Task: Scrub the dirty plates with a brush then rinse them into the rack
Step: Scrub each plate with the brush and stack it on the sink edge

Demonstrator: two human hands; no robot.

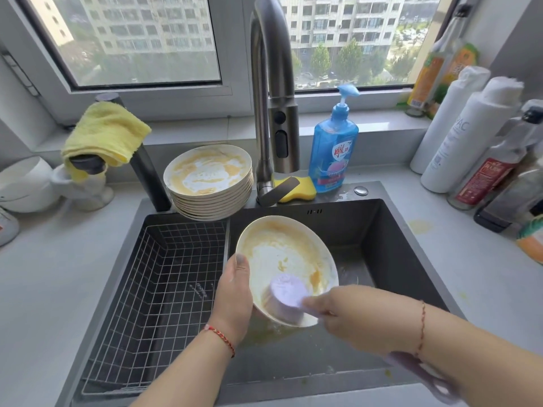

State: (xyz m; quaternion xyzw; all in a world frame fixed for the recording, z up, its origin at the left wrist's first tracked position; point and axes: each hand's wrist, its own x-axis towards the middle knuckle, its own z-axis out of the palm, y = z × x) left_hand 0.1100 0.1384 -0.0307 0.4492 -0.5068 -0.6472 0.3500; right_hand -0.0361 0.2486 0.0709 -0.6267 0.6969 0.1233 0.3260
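A white plate [282, 254] smeared with yellow-orange residue is tilted over the dark sink [390, 245]. My left hand [235, 292] grips its left rim, thumb on the inside edge. My right hand [346, 315] holds a lilac brush [286, 298], whose round head presses on the plate's lower part; the handle runs back under my wrist. A stack of several dirty plates [210, 183] stands on the sink's back left edge. The wire rack [164, 289] fills the sink's left half, with no dishes in it.
A grey faucet [270, 107] arches above the sink, no water running. A yellow sponge [296, 189] and a blue soap bottle [333, 151] sit behind the sink. Bottles [470, 136] crowd the right counter. A yellow cloth [102, 133] drapes a black tap at left.
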